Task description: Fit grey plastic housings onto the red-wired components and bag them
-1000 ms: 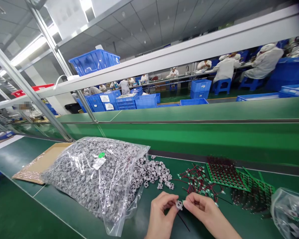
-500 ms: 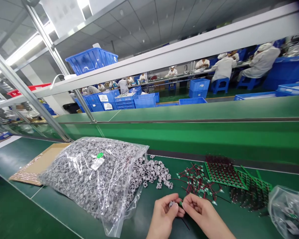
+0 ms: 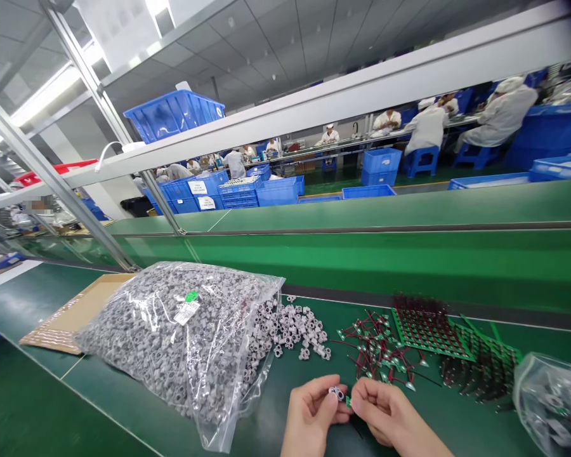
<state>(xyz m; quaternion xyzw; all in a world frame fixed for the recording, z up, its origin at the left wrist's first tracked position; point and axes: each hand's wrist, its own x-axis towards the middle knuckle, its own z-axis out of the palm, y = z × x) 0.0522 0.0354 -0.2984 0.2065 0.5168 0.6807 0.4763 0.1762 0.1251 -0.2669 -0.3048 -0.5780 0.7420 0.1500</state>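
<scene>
Cardboard sheet (image 3: 71, 317) flat on the left of the green worktop (image 3: 33, 295). Behind it, a raised green conveyor belt (image 3: 361, 266). Overhead shelf (image 3: 342, 101) carries a blue crate (image 3: 174, 115). Beyond, stacked blue plastic crates (image 3: 380, 170); co-workers in white coats (image 3: 499, 117) on blue stools (image 3: 421, 162).

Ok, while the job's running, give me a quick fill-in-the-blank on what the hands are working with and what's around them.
The clear plastic bag is filled with small ____ parts. The left hand pinches a ring-shaped part. The small tab beside it, at the right hand, is ____. Loose parts lie to the ____ of the bag.

Missing words: grey; green; right.
</scene>
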